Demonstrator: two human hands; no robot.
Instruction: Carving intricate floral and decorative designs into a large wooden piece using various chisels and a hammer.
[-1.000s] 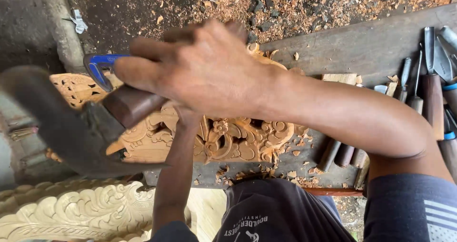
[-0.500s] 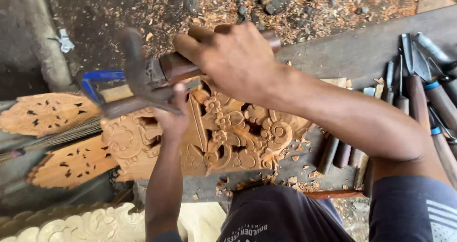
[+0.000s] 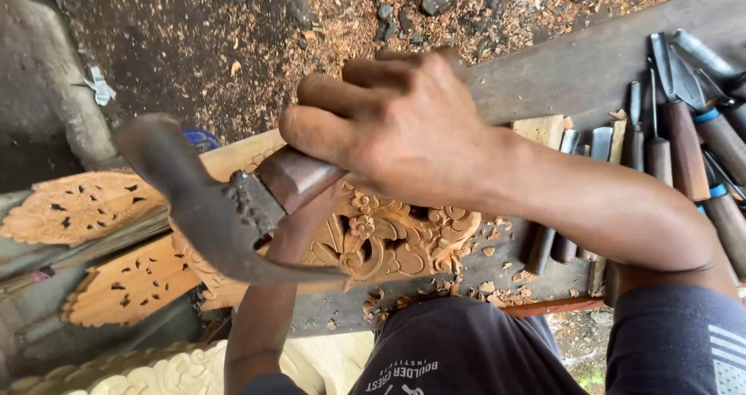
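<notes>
Two hazards stand out: right hand [image 3: 404, 131], grip closed on the raised mallet [image 3: 225, 208], could miss and strike the left hand [image 3: 311, 216], grip hidden beneath, or chip the carved panel [image 3: 388, 239].

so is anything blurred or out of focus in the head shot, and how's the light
Head view: the dark curved tool head close to the lens is smeared and soft; the right hand gripping its wooden handle is fairly sharp, as are the carved panel and chisels. Light is flat and even, no glare, only faint shadows.
</notes>
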